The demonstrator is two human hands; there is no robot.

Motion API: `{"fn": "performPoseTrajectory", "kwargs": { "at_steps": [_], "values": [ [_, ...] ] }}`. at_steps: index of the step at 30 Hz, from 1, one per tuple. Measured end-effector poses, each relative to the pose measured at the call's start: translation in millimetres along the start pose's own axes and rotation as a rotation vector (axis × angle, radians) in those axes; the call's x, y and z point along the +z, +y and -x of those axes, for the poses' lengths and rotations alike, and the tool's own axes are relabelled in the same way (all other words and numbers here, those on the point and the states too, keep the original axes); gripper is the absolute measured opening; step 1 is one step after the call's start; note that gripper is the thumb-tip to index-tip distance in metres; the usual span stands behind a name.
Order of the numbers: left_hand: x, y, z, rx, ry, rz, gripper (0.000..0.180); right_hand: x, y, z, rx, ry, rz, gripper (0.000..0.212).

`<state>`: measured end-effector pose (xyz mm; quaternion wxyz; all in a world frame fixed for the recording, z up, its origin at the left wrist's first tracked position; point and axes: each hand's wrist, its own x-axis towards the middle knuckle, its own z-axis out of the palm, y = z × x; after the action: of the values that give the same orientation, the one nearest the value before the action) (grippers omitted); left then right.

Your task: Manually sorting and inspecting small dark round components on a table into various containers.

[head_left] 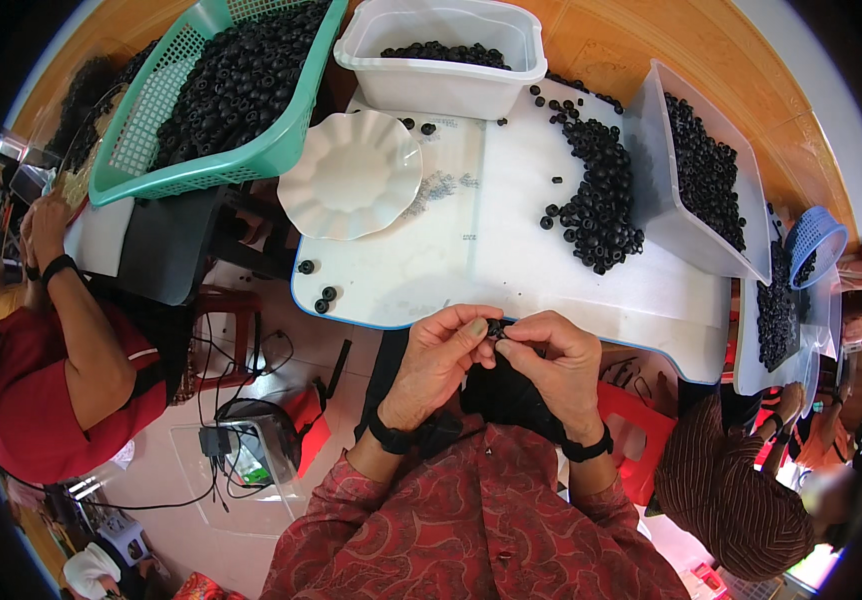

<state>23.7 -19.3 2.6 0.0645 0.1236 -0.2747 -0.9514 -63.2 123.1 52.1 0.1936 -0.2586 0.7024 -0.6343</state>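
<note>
head view: saw at far left a co-worker in a red shirt (61,390), with a dark band on one wrist. saw next a green mesh basket (196,166) heaped with black pieces, near a dark tabletop (173,252); made out on the floor below a clear box (276,455) with black cables around it. found farther along three loose black pieces (307,267) near the blue edge of a white tabletop (391,275), a cream plate (351,175) with a scalloped rim behind them, and at the back a white tub (436,92) with more black pieces inside. came then to the left hand (431,360), just in front of the near edge, grip clamped on a small black piece (495,328). found that piece between the two hands, too covered to tell its full shape. saw the right hand (559,370) meeting it from the other side, grip likewise pinched on it. saw beyond, a spread heap of black pieces (596,195), a red stool (641,430) below, a translucent bin (663,215) full of similar ones, a co-worker in a striped top (731,490), and a small blue basket (817,235).
</note>
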Motion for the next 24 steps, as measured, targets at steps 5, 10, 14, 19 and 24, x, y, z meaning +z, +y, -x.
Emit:
{"fn": "performPoseTrajectory", "kwargs": {
  "at_steps": [5,10,14,19,24],
  "values": [
    [0.2,-2.0,0.0,0.024,0.033,-0.061,0.024,-0.4,0.1,-1.1,-0.031,-0.007,0.031,0.013],
    [0.9,-1.5,0.1,0.042,0.035,-0.09,0.023,-0.2,-1.5,-2.0,-0.074,-0.016,0.102,0.014],
    [-1.8,-2.7,1.0,0.034,0.044,-0.138,0.023,-1.3,-0.1,-2.7,-0.091,-0.02,0.145,0.014],
    [2.2,-4.2,0.8,0.064,0.045,-0.081,0.023,0.8,-2.1,-3.5,-0.096,0.002,0.154,0.013],
    [2.5,-5.4,1.1,0.047,0.071,-0.075,0.023,1.3,1.9,-3.7,-0.107,0.002,0.149,0.013]
  ]
}}
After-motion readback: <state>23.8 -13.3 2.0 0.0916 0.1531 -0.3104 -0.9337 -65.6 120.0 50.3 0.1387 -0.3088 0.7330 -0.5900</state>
